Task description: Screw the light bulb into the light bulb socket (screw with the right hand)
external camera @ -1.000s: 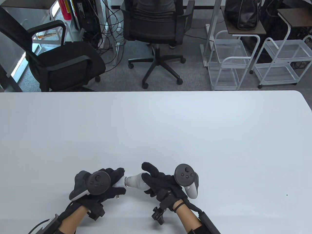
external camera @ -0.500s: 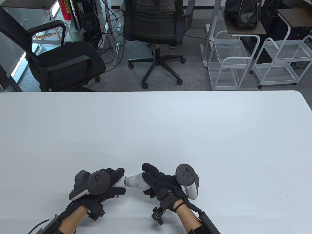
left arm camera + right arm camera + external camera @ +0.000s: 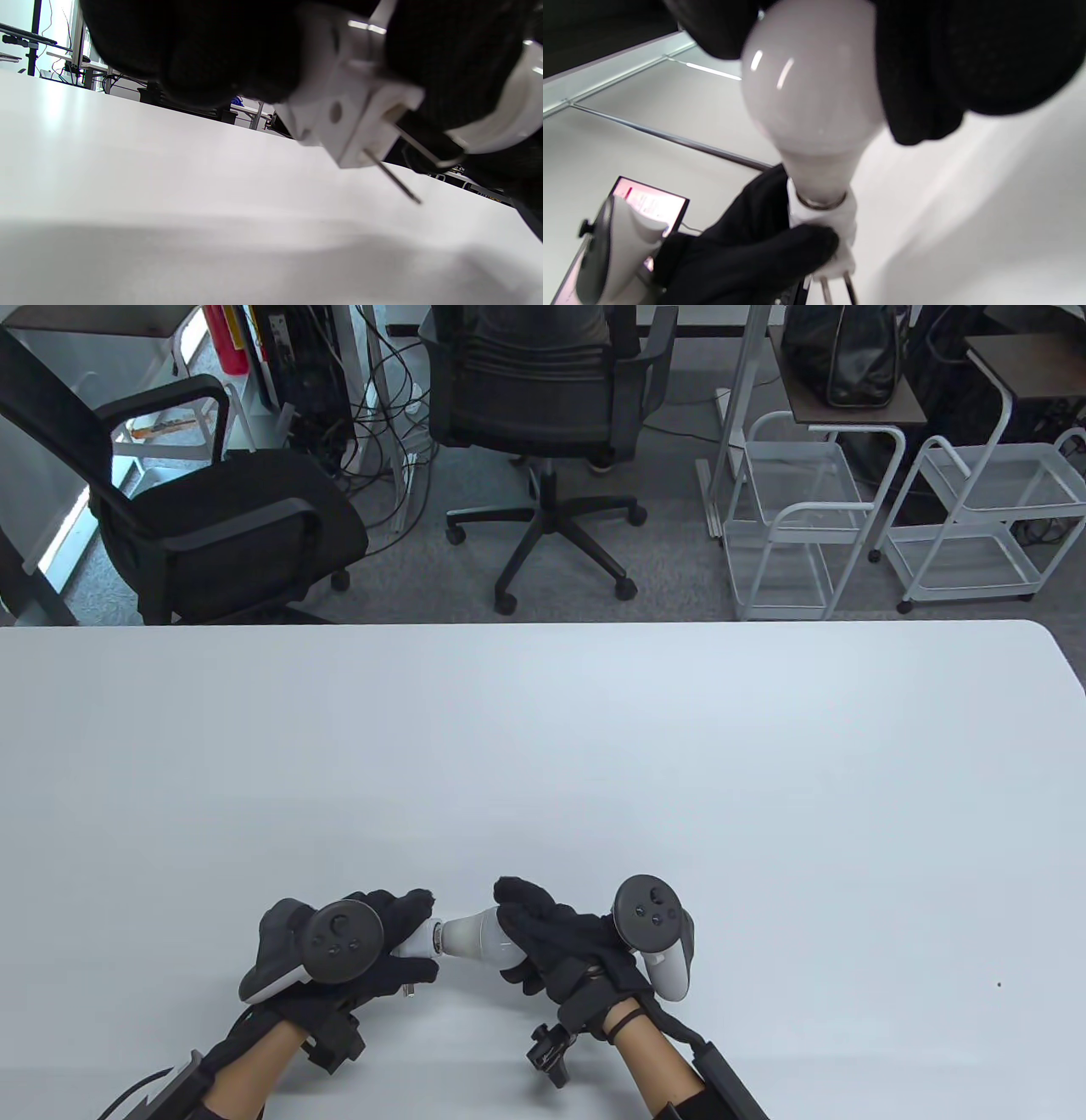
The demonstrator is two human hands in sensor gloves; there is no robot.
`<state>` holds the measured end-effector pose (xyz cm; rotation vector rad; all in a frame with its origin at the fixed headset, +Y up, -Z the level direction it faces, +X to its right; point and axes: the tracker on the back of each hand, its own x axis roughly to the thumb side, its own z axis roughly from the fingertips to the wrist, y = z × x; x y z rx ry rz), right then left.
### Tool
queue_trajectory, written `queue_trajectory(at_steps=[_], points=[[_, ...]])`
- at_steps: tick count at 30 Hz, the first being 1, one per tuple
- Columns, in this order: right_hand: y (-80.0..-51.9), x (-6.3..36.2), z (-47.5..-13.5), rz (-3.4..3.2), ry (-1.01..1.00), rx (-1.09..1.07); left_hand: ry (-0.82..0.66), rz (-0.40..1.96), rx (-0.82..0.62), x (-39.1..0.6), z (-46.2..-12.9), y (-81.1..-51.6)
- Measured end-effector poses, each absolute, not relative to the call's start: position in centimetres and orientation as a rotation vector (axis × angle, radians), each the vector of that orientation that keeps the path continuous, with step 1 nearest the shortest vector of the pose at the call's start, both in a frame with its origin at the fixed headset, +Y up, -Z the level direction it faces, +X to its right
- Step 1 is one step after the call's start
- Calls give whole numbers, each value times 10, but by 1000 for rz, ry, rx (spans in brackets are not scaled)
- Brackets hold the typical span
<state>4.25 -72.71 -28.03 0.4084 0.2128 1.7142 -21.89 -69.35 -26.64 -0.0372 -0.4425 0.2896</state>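
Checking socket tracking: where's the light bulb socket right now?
Table view, near edge, left of centre: the light bulb socket is gripped in the left hand, its mouth meeting the light bulb held by the right hand.

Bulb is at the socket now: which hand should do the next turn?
Right. The right hand already grips the light bulb by its globe, while the left hand holds the socket steady around its body, so its grip should not let go.

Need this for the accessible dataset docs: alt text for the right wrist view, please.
A gloved right hand grips a frosted white light bulb from above, its metal base seated in a white plug-in socket. The gloved left hand holds that socket, whose two metal prongs point down over the white table.
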Motion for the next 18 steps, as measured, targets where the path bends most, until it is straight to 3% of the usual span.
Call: queue_trajectory(at_steps=[14,18], points=[[-729,44,-281,1694,241,390,-445,284,-34,-219,-266,-694],[-731,41,-281,1656,328,428,-439,275,-24,-220,-266,-693]])
